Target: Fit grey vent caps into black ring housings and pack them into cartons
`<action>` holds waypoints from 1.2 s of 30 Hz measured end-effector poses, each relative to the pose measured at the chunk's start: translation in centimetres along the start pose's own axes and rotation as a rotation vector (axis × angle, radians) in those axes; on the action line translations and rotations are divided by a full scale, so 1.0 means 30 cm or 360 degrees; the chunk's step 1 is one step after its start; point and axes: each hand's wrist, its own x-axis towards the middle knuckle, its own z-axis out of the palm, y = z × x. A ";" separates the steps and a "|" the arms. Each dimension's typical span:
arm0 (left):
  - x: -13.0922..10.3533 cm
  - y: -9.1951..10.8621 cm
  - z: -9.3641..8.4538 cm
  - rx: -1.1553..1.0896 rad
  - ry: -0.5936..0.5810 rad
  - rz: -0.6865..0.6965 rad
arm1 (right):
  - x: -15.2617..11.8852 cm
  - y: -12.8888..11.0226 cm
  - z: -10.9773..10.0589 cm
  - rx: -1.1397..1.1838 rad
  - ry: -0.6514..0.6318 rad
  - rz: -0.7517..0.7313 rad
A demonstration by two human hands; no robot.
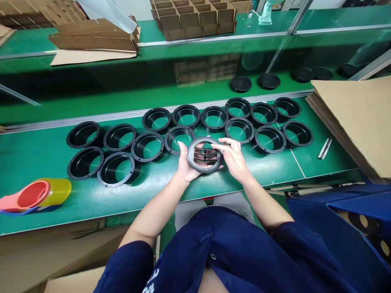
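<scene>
A round air vent (192, 158), with a smooth dark grey rim and black slats across its opening, is held above the near part of the green table. My left hand (185, 166) grips it from the left and beneath; the thumb points up beside the rim, and fingers show through the slats. On the other side, my right hand (234, 159) has its fingers stretched out, with fingertips touching the upper right of the rim. Close behind the vent stand several black flanged cylinders, among them one black ring-topped cylinder (168, 142) near my left hand and another cylinder (252, 132) beyond my right.
Stacked cardboard sheets (354, 110) lie at the right. A yellow-and-red tape dispenser-like object (59, 192) sits far left. Black round discs (241, 84) lie behind a metal rail. Cardboard dividers (191, 24) stand on the upper shelf; a blue bin (324, 215) is lower right.
</scene>
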 end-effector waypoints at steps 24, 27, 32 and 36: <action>0.003 -0.023 0.014 0.0122 0.0172 0.0211 | -0.036 -0.013 0.011 -0.0758 -0.0400 -0.0303; 0.004 -0.055 -0.005 0.0169 0.0083 0.0026 | -0.029 -0.031 0.005 -0.0849 -0.0532 -0.0316; 0.002 -0.084 -0.032 0.0254 -0.0075 -0.0135 | -0.007 -0.047 -0.016 -0.0665 -0.0621 -0.0353; 0.008 -0.067 -0.028 0.0343 -0.0220 -0.0110 | 0.104 0.001 -0.125 -0.0757 -0.0373 -0.0298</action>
